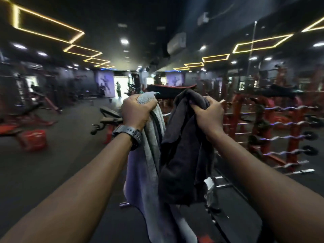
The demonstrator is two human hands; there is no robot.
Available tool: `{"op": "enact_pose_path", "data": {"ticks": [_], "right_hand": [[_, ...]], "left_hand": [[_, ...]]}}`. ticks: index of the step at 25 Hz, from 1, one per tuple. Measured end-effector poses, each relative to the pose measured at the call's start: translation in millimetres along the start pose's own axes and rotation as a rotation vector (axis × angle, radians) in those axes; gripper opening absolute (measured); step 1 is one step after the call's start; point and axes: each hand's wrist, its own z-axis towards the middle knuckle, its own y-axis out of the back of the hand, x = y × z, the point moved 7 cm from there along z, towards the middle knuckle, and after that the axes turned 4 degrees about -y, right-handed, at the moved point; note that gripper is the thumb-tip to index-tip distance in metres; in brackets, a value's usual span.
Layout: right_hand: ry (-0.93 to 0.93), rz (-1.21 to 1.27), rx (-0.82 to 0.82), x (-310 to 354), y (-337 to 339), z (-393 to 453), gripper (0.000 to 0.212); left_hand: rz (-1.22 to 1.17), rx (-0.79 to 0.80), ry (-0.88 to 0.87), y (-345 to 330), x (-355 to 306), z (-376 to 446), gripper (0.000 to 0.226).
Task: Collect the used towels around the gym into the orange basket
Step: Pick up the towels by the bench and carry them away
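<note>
My left hand (pixel 136 111), with a dark watch on the wrist, grips the top of a light grey towel (pixel 145 172) that hangs down in front of me. Beside it, my right hand (pixel 207 114) grips a dark grey towel (pixel 182 155), which also hangs down, with a white label near its lower edge. Both towels are held up at chest height, close together. The orange basket (pixel 33 140) stands on the dark floor to the left, blurred, well away from both hands.
A red rack of curl bars (pixel 287 135) fills the right side. A black padded bench (pixel 171 91) is right behind the towels, and another bench (pixel 109 116) lies left of them. More red machines (pixel 26 111) line the left wall. A person (pixel 118 89) stands far off by the bright doorway.
</note>
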Motion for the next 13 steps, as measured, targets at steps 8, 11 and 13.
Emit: {"op": "enact_pose_path", "data": {"ticks": [8,11,13], "right_hand": [[0.000,0.081,0.204,89.4,-251.2,-64.0,0.020],[-0.004,0.135,0.277,115.4,-338.4,-84.9,0.026],[-0.011,0.169,0.324,130.7,-392.6,-98.3,0.028]], "left_hand": [[0.247,-0.232,-0.003,241.8,90.5,94.1,0.029],[0.323,-0.304,-0.005,311.3,122.5,116.0,0.025],[0.375,-0.359,-0.005,353.7,144.0,130.7,0.027]]}}
